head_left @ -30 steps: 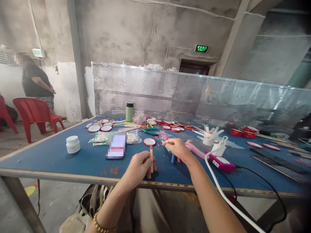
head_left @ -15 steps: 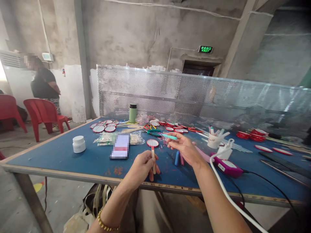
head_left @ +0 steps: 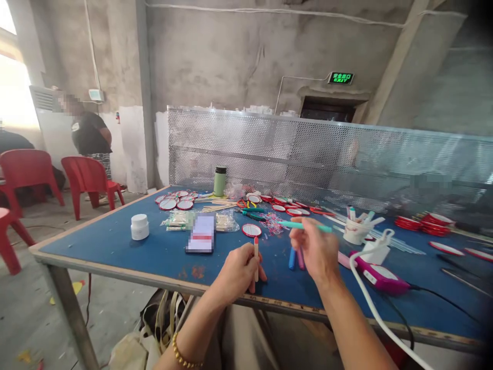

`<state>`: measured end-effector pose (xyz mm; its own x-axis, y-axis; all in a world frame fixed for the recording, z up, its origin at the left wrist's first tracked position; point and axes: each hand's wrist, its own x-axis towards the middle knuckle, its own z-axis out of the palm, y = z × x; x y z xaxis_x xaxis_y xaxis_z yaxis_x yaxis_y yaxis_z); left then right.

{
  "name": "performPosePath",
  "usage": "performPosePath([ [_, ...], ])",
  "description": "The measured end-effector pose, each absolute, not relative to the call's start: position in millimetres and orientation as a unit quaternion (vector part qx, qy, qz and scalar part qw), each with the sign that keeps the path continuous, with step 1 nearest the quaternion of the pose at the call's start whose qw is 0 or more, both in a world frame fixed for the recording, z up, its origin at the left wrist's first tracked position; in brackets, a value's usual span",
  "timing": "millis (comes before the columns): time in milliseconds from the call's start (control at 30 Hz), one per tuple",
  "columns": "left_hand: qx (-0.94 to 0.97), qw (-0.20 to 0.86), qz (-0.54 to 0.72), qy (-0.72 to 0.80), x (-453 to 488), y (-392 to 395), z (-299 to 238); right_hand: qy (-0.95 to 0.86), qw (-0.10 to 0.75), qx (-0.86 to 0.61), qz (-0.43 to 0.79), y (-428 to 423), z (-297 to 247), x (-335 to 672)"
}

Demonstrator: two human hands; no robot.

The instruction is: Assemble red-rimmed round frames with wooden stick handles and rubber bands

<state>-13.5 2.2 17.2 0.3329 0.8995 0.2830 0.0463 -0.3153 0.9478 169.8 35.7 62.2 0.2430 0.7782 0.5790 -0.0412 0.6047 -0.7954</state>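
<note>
My left hand (head_left: 242, 270) grips a flat wooden craft stick (head_left: 256, 264) upright near the table's front edge; the stick's upper end is red. Just beyond that end lies a round white disc with a red rim (head_left: 251, 230). My right hand (head_left: 316, 252) is raised over the table, its fingers closed on a mint-green marker pen (head_left: 290, 225) held roughly level. Below the right hand, a blue marker (head_left: 292, 258) and a pink one (head_left: 301, 258) lie side by side. Small pink and white scraps (head_left: 274, 224) are scattered behind.
A phone (head_left: 201, 234) leans on bagged sticks (head_left: 227, 222), with a white jar (head_left: 139, 227) to its left. Pliers (head_left: 250, 211), more red-rimmed discs (head_left: 168, 204) and a green bottle (head_left: 220, 182) sit farther back. Right are a pen cup (head_left: 356, 231), a purple device (head_left: 381, 275) and a white cable (head_left: 364, 295).
The view has swung left, so the scene sits farther right. The marker pen in my right hand has turned more sideways. The stick's red end now shows more clearly, nearer me than the disc.
</note>
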Motion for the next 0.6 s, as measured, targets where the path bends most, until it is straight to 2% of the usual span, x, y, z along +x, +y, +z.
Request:
performPosePath([
  [100,0.673,0.465,0.463,0.340,-15,2,17,-0.573,0.699,-0.330,0.274,9,54,156],
  [300,0.685,0.430,0.469,0.354,-14,3,15,-0.567,0.737,-0.316,0.186,-8,44,135],
  [600,0.663,0.458,0.486,0.338,-16,2,16,-0.531,0.743,-0.346,0.216,-2,20,131],
])
